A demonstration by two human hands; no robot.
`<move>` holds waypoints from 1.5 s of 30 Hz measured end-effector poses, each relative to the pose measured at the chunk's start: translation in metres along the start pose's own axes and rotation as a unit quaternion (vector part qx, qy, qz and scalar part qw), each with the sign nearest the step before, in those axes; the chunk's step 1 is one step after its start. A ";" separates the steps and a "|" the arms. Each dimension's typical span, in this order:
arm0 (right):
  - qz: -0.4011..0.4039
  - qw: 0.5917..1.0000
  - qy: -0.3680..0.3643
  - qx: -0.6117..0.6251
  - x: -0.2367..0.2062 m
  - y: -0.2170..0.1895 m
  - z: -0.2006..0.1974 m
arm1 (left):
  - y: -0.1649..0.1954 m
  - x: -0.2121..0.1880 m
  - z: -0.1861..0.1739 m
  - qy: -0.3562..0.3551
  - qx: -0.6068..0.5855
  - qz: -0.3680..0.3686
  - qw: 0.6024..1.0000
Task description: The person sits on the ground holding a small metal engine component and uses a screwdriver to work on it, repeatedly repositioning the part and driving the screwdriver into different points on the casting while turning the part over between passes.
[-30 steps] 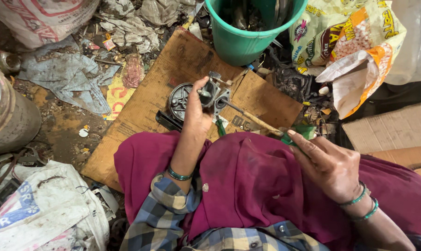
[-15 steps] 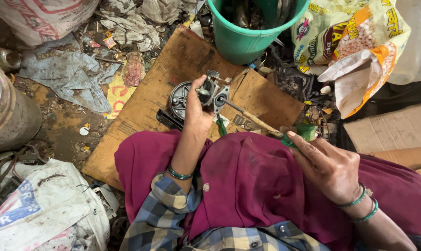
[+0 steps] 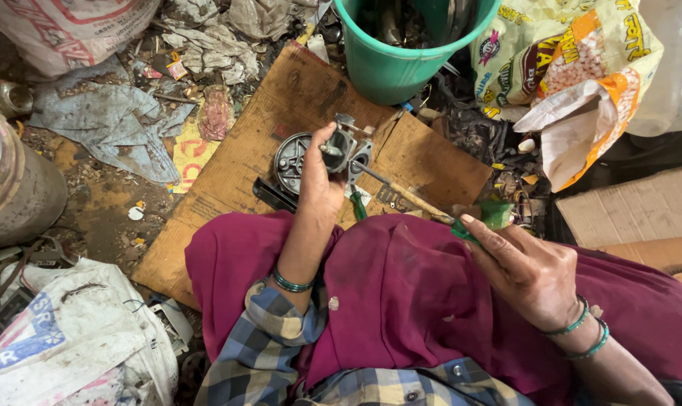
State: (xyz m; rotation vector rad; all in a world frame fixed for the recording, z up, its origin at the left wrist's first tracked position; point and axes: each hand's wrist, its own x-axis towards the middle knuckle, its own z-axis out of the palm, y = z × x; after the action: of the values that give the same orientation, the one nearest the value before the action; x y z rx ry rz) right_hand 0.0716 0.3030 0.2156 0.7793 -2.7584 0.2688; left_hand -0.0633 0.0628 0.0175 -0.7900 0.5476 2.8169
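**Grey metal part held over the board**

Grey metal, grimy and boxy, the part (image 3: 346, 150) sits in the left hand (image 3: 320, 184), fingers closed round its near side, lifted just above the middle of the brown board (image 3: 281, 98). Behind it a dark round casting (image 3: 290, 159) lies on the board. The right hand (image 3: 525, 267) is half closed on the green handle (image 3: 493, 216) of a screwdriver (image 3: 401, 192), whose shaft runs up to the part. A second green-handled tool (image 3: 358, 204) lies at the board's near edge. A green bucket (image 3: 401, 64) stands at the far edge; a printed sack (image 3: 574, 71) lies past the board's right corner.
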 end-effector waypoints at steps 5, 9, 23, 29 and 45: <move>0.004 0.999 -0.025 -0.019 -0.001 0.003 0.001 | 0.004 -0.011 0.012 -0.038 0.002 0.062 0.997; -0.006 0.999 -0.020 -0.041 0.001 0.005 0.010 | -0.004 -0.019 0.016 -0.086 0.088 0.189 0.974; 0.027 0.999 0.005 -0.038 0.000 0.005 0.000 | 0.007 -0.013 0.008 -0.123 -0.064 0.051 0.989; 0.046 0.998 0.026 -0.029 -0.005 0.012 0.002 | -0.001 0.001 -0.003 -0.132 -0.077 0.070 0.986; 0.030 0.971 0.009 0.238 -0.018 0.014 0.066 | -0.020 -0.001 0.003 -0.227 -0.042 0.081 0.970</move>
State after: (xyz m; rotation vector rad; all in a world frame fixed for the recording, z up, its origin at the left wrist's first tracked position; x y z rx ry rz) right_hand 0.0660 0.3079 0.1463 0.7903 -2.7308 0.9688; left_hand -0.0586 0.0827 0.0143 -0.0939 0.4344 3.0410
